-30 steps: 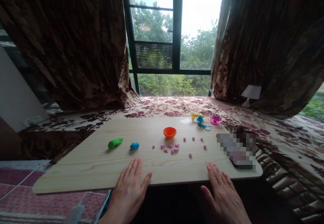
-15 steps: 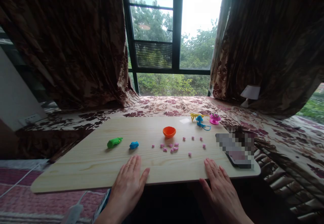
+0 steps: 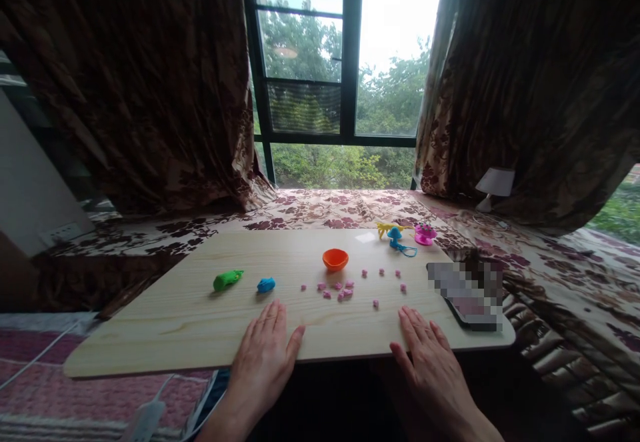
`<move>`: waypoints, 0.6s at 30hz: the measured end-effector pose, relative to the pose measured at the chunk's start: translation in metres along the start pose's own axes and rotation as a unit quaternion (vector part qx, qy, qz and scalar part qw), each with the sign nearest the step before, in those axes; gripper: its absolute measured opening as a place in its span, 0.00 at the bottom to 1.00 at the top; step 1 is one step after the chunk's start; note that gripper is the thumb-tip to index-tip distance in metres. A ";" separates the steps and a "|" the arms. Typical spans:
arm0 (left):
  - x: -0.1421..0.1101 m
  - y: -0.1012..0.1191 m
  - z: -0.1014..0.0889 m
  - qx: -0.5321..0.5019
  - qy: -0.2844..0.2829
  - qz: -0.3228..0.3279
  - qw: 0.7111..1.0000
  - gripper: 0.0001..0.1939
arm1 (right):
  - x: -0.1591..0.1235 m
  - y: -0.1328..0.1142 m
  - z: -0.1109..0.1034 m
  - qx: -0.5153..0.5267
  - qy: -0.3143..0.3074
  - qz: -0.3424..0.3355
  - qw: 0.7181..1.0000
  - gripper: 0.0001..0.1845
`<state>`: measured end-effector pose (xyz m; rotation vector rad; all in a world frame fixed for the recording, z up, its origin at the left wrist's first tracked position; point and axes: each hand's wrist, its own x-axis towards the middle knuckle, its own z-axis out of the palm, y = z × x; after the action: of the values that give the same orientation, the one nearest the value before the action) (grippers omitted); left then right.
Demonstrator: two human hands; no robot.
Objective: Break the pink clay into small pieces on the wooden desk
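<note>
My left hand [image 3: 267, 352] lies flat on the front edge of the wooden board [image 3: 165, 315], thumb apart, holding nothing. A small blue toy [image 3: 266, 285] is just beyond its fingertips, and a green toy [image 3: 227, 280] lies farther left. My right hand [image 3: 425, 349] also rests palm down at the front edge, fingers stretched out. Between and beyond the hands, several small pink pieces [image 3: 345, 293] are scattered on the board. Behind them stands an orange bowl [image 3: 335, 260]. One pink piece [image 3: 375, 303] lies near my right fingertips.
At the board's back right are a yellow toy [image 3: 387, 230], a blue mushroom-shaped toy [image 3: 395, 237] and a magenta toy [image 3: 425, 234]. A pixelated dark flat object [image 3: 465, 295] lies at the right edge. A white lamp [image 3: 495, 182] stands beyond, near the curtain.
Both hands have slid slightly forward onto the board, the left one also a little to the right. The toys, bowl and pink pieces keep their places.
</note>
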<state>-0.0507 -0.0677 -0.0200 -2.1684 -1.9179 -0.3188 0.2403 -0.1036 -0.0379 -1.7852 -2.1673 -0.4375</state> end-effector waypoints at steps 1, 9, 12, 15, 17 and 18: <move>-0.004 -0.006 0.001 0.004 0.002 -0.006 1.000 0.33 | -0.006 0.002 -0.001 -0.003 0.003 -0.002 1.000 0.31; -0.008 0.023 0.004 -0.003 0.010 0.020 1.000 0.33 | -0.005 -0.030 -0.002 0.019 -0.007 -0.038 0.999 0.31; 0.008 0.022 -0.001 -0.014 -0.007 0.022 1.000 0.32 | 0.014 -0.023 -0.001 0.016 -0.017 -0.011 1.000 0.29; 0.007 0.001 -0.001 -0.016 -0.013 0.000 1.000 0.32 | 0.010 -0.005 -0.002 0.008 -0.010 0.002 1.000 0.27; -0.005 -0.011 0.002 -0.011 -0.006 -0.004 1.000 0.32 | -0.004 0.001 -0.003 0.007 0.003 -0.003 1.000 0.28; -0.012 -0.014 0.003 -0.008 0.000 -0.006 1.000 0.32 | -0.012 0.001 -0.003 0.008 0.009 -0.005 1.000 0.29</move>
<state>-0.0661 -0.0762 -0.0262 -2.1661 -1.9360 -0.3374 0.2437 -0.1154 -0.0397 -1.7555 -2.1632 -0.4372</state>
